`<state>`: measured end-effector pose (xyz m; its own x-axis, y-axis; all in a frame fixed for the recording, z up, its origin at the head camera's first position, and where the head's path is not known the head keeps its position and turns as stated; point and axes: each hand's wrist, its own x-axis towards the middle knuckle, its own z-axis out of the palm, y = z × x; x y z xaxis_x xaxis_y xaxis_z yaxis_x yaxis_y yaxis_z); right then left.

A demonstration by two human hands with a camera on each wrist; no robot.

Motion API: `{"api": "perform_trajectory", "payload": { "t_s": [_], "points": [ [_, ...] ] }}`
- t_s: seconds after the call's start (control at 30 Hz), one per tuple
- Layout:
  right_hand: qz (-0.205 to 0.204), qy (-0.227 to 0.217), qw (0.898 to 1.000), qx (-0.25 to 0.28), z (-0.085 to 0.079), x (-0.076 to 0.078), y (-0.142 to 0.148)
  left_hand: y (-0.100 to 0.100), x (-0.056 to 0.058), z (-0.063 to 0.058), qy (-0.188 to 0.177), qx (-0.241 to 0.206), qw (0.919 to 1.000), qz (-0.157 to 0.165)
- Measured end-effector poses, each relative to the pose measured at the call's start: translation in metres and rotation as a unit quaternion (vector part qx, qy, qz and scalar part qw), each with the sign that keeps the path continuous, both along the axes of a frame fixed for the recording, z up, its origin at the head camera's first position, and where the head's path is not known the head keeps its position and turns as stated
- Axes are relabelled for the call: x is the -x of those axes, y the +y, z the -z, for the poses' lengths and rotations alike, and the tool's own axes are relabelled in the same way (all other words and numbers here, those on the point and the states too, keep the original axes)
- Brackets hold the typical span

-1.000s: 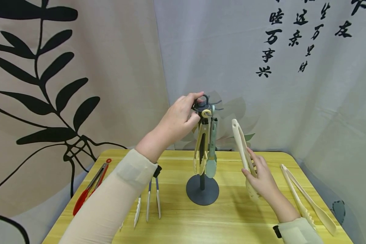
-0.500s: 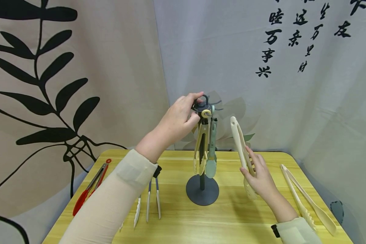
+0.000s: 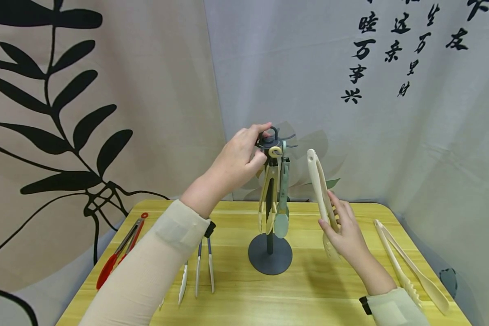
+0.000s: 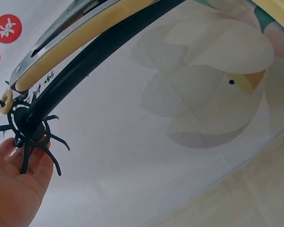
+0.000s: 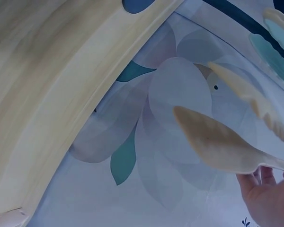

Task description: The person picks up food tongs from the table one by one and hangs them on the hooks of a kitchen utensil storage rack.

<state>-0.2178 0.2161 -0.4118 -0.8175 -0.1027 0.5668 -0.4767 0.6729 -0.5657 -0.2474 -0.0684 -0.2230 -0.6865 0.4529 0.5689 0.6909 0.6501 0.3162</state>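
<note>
My left hand (image 3: 240,151) grips the hooked top of a dark utensil stand (image 3: 270,260), thumb and fingers at its hub. Yellow-handled tongs (image 3: 273,171) hang on the stand, with green tongs (image 3: 282,224) beside them. In the left wrist view the dark pole (image 4: 90,61) and several bare hooks (image 4: 57,137) show. To the right of the stand, my right hand (image 3: 345,231) holds cream tongs (image 3: 318,181) in the air, their joined end up and tilted left. The right wrist view shows their parted heads, one spoon-shaped (image 5: 215,142), the other scalloped (image 5: 255,104).
Another pair of cream tongs (image 3: 403,262) lies at the table's right side. Red tongs (image 3: 107,269) lie at the left edge. Blue-and-metal tongs (image 3: 211,267) and a serrated metal tip (image 3: 183,285) show beside the left sleeve (image 3: 146,271). A printed curtain (image 3: 167,90) hangs behind the table (image 3: 236,308).
My right hand has raised the cream tongs a little and moved slightly left toward the stand. The left hand has stayed on the stand's top.
</note>
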Motion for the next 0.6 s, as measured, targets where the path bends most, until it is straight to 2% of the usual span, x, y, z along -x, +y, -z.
{"api": "perform_trajectory", "payload": {
  "t_s": [0.37, 0.6],
  "points": [
    [0.007, 0.030, 0.999, 0.017, -0.012, -0.002, -0.007, 0.000, 0.000, 0.000, 0.000, -0.003, 1.0000, 0.000],
    [0.004, 0.079, 0.997, 0.027, -0.016, -0.003, -0.013, 0.000, 0.001, 0.000, 0.002, -0.002, 1.0000, 0.000]
  ]
}}
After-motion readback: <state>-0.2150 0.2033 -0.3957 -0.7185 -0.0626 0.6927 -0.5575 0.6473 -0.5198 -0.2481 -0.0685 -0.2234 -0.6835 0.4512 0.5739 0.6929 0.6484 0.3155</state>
